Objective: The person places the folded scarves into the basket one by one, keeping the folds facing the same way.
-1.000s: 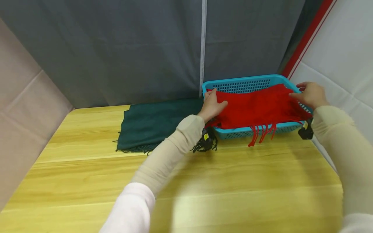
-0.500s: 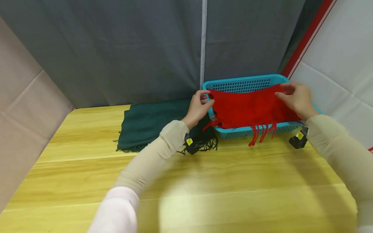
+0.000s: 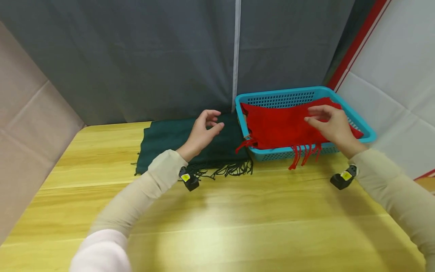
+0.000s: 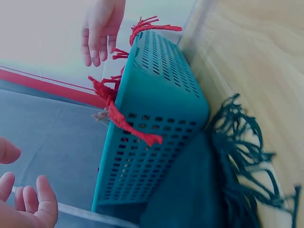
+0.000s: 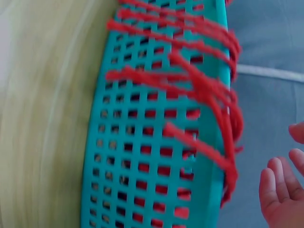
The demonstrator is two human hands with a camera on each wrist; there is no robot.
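A red fringed scarf point(image 3: 278, 126) lies folded in a blue perforated plastic basket point(image 3: 368, 136), its tassels hanging over the front rim. In the right wrist view those red tassels point(image 5: 204, 90) drape across the basket wall. My right hand point(image 3: 334, 126) hovers over the scarf's right part, fingers loosely bent and holding nothing. Left of the basket, a dark green fringed scarf point(image 3: 166, 141) lies folded flat. Above it is my left hand point(image 3: 200, 132), thumb and fingers apart with nothing between them. The left wrist view shows the basket's end wall point(image 4: 156, 95) and green fringe point(image 4: 242, 147) beside it.
The wooden table point(image 3: 221, 219) extends in front of both scarves. A grey curtain point(image 3: 153, 60) stands behind, a white wall panel point(image 3: 394, 75) on the right and a pale panel point(image 3: 30, 109) on the left.
Both hands have left the red scarf's ends. My left hand has moved left, over the green scarf; my right hand has drawn inward and nearer. The red scarf stays in the basket.
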